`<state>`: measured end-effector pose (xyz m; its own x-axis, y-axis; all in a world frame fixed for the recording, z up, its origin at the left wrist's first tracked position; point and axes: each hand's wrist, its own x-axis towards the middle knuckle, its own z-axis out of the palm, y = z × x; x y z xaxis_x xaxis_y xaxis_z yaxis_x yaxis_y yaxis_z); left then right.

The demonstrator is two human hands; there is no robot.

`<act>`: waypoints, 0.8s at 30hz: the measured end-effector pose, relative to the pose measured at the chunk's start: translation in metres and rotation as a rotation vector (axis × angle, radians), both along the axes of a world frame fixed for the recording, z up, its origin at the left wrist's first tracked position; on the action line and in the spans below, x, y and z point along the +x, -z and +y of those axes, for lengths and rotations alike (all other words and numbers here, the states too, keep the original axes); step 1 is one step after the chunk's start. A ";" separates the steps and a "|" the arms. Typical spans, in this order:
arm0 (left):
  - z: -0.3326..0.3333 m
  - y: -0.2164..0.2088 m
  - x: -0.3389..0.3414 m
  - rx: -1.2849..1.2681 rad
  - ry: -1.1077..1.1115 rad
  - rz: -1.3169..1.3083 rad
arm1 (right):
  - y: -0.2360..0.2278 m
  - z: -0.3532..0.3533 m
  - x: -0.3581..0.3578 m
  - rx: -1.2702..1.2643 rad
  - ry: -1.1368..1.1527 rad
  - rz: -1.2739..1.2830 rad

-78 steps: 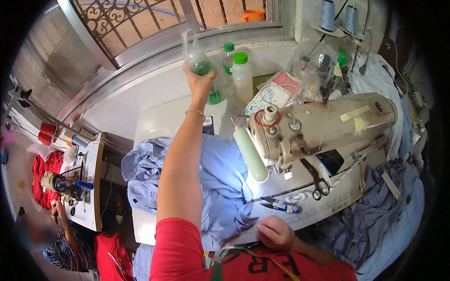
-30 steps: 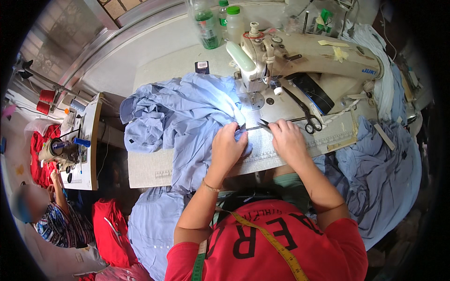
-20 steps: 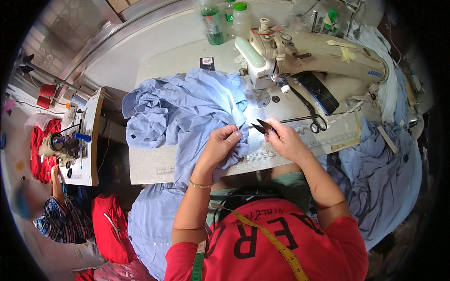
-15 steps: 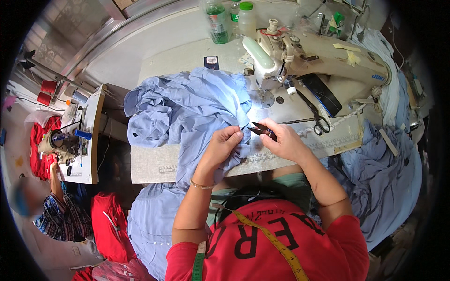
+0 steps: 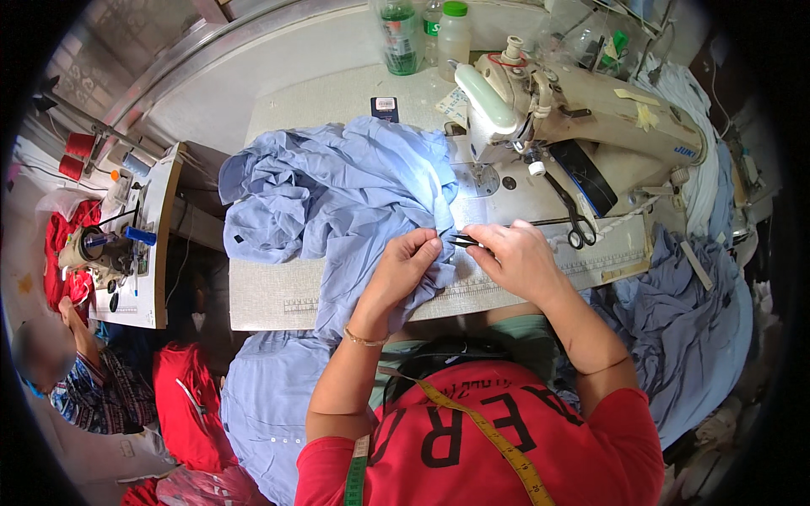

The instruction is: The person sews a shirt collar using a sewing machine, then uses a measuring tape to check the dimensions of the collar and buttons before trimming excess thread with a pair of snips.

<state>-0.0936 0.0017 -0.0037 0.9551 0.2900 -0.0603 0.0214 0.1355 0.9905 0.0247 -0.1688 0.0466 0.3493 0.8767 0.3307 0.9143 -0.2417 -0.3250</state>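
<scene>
A light blue garment (image 5: 337,181) lies crumpled on the sewing table (image 5: 261,295), and part of it hangs over the front edge. My left hand (image 5: 408,260) pinches a bit of its cloth near the right side. In my right hand (image 5: 511,255) is a pair of small dark thread snips (image 5: 462,241), closed around by the fingers, with the blades pointing left at the pinched cloth. Whether the blades touch the cloth I cannot tell. Just beyond my hands stands the sewing machine (image 5: 582,105), its needle area lit.
Black scissors (image 5: 575,221) and a dark phone-like slab (image 5: 584,179) lie right of the needle. Bottles (image 5: 454,42) stand at the back. More blue cloth (image 5: 675,320) is heaped at the right. Leftward, another person (image 5: 93,379) sits at a second machine (image 5: 97,249).
The snips' blades have come closer together and nearer the left hand's fingertips. My left hand keeps its pinch on the garment. The whole view has shifted slightly.
</scene>
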 end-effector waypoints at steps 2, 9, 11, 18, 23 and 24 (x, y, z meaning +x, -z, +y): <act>0.000 0.000 0.000 0.013 0.002 0.006 | -0.001 0.000 -0.001 -0.021 0.013 -0.020; 0.001 0.001 -0.001 0.017 0.001 0.039 | 0.004 0.003 -0.003 0.055 0.004 0.040; 0.000 -0.002 -0.001 0.022 0.012 0.064 | 0.007 0.004 -0.004 0.073 0.003 0.155; 0.000 0.004 -0.001 -0.016 0.001 0.029 | 0.004 0.004 -0.003 0.039 0.015 0.180; -0.001 0.005 0.000 0.006 -0.014 0.009 | 0.001 -0.001 -0.005 0.031 0.030 0.107; -0.001 0.005 0.000 0.007 -0.016 0.009 | 0.001 -0.001 -0.005 0.040 0.029 0.100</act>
<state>-0.0934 0.0007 -0.0090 0.9499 0.3054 -0.0670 0.0284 0.1292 0.9912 0.0194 -0.1697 0.0453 0.4077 0.8523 0.3275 0.8695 -0.2529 -0.4244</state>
